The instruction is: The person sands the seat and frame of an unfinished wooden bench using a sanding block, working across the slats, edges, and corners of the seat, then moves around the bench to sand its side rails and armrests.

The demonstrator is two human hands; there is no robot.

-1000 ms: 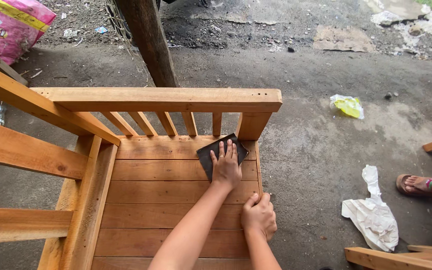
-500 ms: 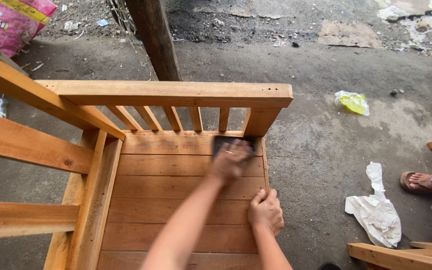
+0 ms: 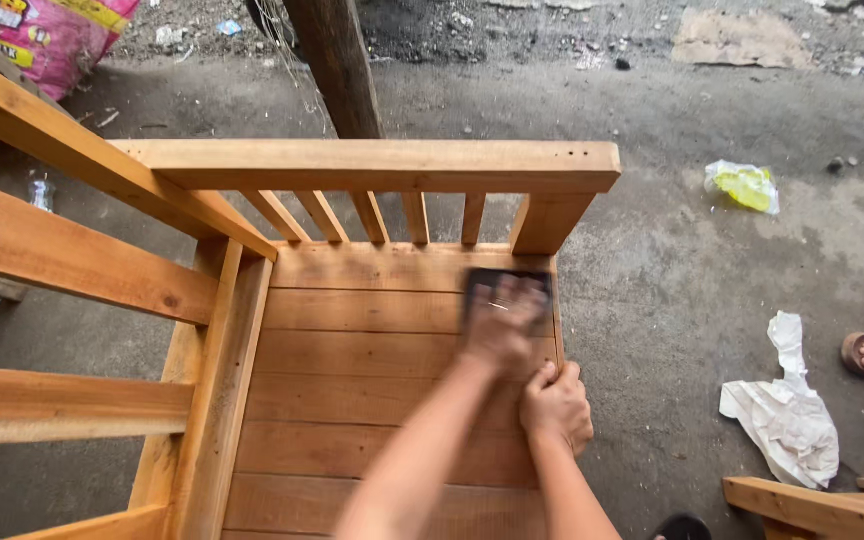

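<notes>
Low and right of centre, the right hand is curling its fingers over the right edge of the wooden seat; just above it, the blurred left hand is pressing flat on a dark sanding sheet at the seat's far right corner. Farther up, the backrest rail is crossing the frame; white crumpled paper is lying on the concrete floor at right.

Left hand flat on dark sanding sheet atop wooden seat; right hand grips seat edge.
</notes>
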